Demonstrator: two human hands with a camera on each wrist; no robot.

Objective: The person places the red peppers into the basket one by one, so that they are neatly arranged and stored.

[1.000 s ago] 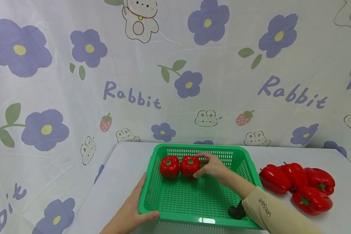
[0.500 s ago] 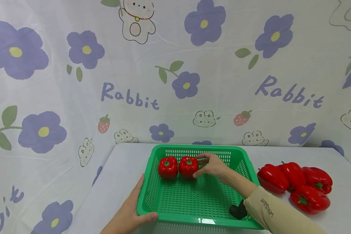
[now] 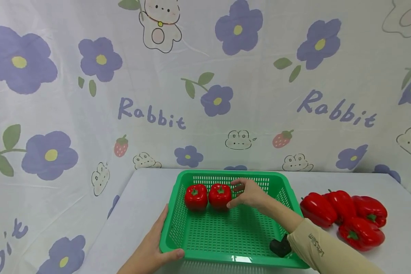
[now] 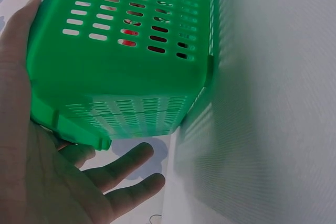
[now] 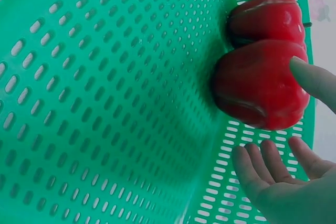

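1. Red and glossy, the right-hand pepper (image 3: 220, 196) stands stem up at the right hand (image 3: 249, 193), whose fingers are loosely parted with nothing gripped. The thumb sits at the pepper's near right side; from my remote post I cannot tell whether it touches. The other fingertips stand apart from the skin.

2. By my estimate the pepper is light and fairly stiff, its shiny skin slippery. I would hold it round its broad flanks, thumb near and fingers far, sparing the stem.

3. Its twin, the left-hand pepper (image 3: 196, 197), stands just left, both in the far left part of the green basket (image 3: 226, 234).

4. At the basket's near left corner, the left hand (image 3: 155, 241) rests against the rim, two fingers stretched clear. I judge the plastic light and slightly flexible.

5. Right of the basket, four more peppers (image 3: 346, 211) lie clustered on the white table (image 3: 147, 194).
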